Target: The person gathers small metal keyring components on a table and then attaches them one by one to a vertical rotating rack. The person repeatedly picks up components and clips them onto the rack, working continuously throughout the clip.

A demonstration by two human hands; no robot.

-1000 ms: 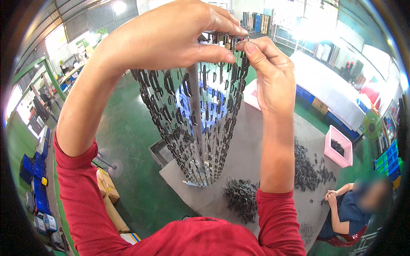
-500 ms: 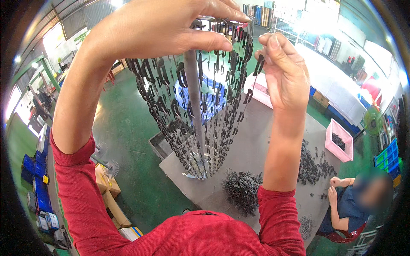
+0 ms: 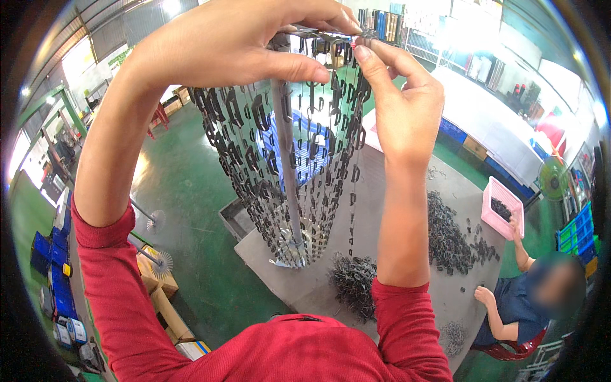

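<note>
A tall metal rack point(image 3: 287, 172) stands on a grey table point(image 3: 394, 191), hung all round with strings of small black metal parts point(image 3: 254, 159). My left hand point(image 3: 229, 41) grips the top rim of the rack, thumb stretched across the front. My right hand point(image 3: 398, 102) is raised beside it, its fingertips pinched on a small black part at the rim, touching the fingers of the left hand. Both arms wear red sleeves.
Piles of loose black parts point(image 3: 353, 283) lie on the table near the rack's foot and further right point(image 3: 449, 239). A pink bin point(image 3: 503, 213) holds more. Another person point(image 3: 541, 299) sits at the table's right end. Blue crates point(image 3: 51, 274) stand on the green floor at left.
My right hand has moved up from the hanging strings to the top rim, meeting the left hand's fingers. The left hand keeps its hold on the rack top.
</note>
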